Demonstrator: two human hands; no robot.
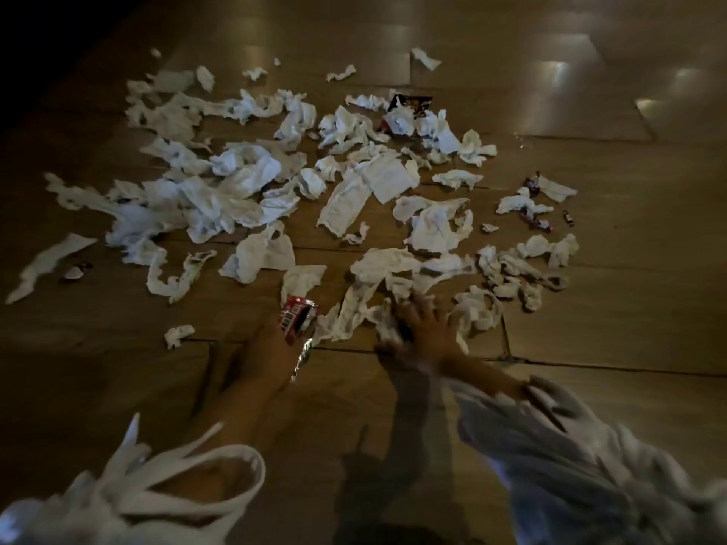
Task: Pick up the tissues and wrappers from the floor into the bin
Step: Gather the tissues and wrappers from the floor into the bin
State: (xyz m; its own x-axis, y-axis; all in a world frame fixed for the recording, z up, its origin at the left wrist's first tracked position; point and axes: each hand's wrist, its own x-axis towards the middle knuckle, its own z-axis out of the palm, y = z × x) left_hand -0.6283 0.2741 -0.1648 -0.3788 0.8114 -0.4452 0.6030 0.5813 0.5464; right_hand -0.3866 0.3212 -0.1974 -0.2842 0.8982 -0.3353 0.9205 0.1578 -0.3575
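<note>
Dim wood floor (613, 308). Right hand (423, 328), fingers spread, sits on the nearest tissue strip (354, 308), which runs near-left to far-right. Left hand (271, 348) grips a red wrapper (296, 317).

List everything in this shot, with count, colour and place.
tissues: dozens, white, crumpled, scattered through the middle
red wrapper: one, red with silver foil, bottom centre, held
dark wrapper: one, black, far edge of the pile
small wrappers: a few, dark red, right of the pile
floor: one, brown wood planks
sleeves: two, pale, bottom corners
left hand: one, holds the red wrapper
right hand: one, fingers spread on tissues, blurred
</note>
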